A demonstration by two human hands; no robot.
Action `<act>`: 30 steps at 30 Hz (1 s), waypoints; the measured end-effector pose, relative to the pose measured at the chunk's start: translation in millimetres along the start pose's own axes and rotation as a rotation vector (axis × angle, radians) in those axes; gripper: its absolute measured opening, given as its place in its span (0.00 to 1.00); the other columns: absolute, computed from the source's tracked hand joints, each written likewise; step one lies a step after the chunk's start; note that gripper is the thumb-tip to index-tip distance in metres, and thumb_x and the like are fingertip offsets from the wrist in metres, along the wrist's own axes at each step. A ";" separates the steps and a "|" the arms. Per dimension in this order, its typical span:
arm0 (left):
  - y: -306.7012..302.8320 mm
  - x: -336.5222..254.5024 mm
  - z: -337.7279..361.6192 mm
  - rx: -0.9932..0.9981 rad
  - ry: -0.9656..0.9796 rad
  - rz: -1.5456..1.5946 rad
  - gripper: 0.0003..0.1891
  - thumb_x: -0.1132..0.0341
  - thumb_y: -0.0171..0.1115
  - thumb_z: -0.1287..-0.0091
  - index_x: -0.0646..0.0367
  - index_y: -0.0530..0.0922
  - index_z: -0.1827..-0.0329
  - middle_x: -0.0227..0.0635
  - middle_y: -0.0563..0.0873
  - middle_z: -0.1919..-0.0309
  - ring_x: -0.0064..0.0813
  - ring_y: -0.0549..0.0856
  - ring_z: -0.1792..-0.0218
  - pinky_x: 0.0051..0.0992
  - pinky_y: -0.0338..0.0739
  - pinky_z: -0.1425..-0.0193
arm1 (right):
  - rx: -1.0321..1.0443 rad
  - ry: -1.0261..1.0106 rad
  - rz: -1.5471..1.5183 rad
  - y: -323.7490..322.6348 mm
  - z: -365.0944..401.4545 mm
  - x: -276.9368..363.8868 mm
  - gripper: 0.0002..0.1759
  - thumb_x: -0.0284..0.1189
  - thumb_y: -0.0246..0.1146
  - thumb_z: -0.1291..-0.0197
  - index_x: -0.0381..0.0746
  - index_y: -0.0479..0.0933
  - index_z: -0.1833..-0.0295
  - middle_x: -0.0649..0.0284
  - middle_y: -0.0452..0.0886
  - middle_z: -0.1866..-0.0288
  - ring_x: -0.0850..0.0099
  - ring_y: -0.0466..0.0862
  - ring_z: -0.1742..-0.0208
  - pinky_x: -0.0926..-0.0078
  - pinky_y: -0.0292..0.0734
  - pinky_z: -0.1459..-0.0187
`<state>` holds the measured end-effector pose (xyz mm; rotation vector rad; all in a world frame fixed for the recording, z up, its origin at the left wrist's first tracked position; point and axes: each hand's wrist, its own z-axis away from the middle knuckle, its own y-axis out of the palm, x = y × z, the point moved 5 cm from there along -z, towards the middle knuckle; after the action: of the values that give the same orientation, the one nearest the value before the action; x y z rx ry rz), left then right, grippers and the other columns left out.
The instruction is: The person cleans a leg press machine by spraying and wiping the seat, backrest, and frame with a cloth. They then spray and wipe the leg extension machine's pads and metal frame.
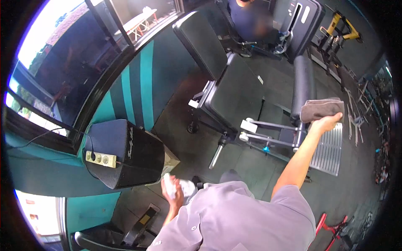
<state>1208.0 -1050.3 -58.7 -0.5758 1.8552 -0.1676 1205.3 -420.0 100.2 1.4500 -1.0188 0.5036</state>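
At the lower edge of the view, beside the wearer's grey shirt (234,217), the left hand (173,193) is curled about a white bottle (187,188); blur leaves the direction of its nozzle uncertain. Farther out, at the end of the extended arm, the right hand (327,124) grips a folded dark cloth (321,109), its fingers largely hidden by the fabric. The cloth lies at the near end of the roller pad (303,81), overlapping it in view; actual contact cannot be told. Good practice would probably be to hold the folds flat, follow the pad's curve with even pressure, and carry the bottle upright. The cloth's long axis runs left to right, crossing that of the pad, which runs up the view. Beyond stand the seat (236,94) and tilted backrest (200,42); another person (251,19) appears in the background.
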 end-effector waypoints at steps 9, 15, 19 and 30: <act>90.8 -34.4 -95.5 0.793 0.354 0.102 0.11 0.68 0.68 0.38 0.68 0.81 0.59 0.47 0.85 0.62 0.48 0.84 0.56 0.40 0.81 0.55 | 0.389 -0.568 1.192 9.3 16.5 17.1 0.41 0.60 0.49 0.30 0.29 0.84 0.67 0.39 0.84 0.69 0.40 0.85 0.60 0.48 0.76 0.53; 150.2 -57.4 -95.2 0.842 0.351 0.139 0.11 0.70 0.67 0.39 0.68 0.81 0.58 0.47 0.85 0.62 0.48 0.84 0.57 0.40 0.81 0.54 | 0.760 -0.381 1.776 53.4 -16.7 -102.6 0.39 0.57 0.43 0.27 0.44 0.59 0.21 0.40 0.68 0.27 0.37 0.62 0.24 0.34 0.57 0.29; 179.7 -68.3 -111.8 0.850 0.437 0.138 0.11 0.72 0.67 0.41 0.68 0.81 0.58 0.48 0.84 0.62 0.48 0.84 0.57 0.39 0.81 0.54 | 0.755 -0.328 1.730 76.6 -32.9 -115.3 0.38 0.55 0.47 0.28 0.40 0.63 0.23 0.40 0.72 0.31 0.35 0.66 0.27 0.35 0.62 0.31; 249.0 -79.9 -125.3 1.157 0.622 0.287 0.13 0.71 0.69 0.41 0.65 0.80 0.55 0.45 0.83 0.60 0.45 0.85 0.60 0.37 0.80 0.57 | 0.825 -0.398 1.388 -53.5 94.8 -19.1 0.23 0.38 0.60 0.31 0.31 0.77 0.40 0.46 0.79 0.39 0.45 0.76 0.35 0.53 0.74 0.37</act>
<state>1036.9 -816.8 -42.0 0.6069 1.9977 -1.2248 1214.4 -510.9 38.1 1.3196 -2.2828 1.8319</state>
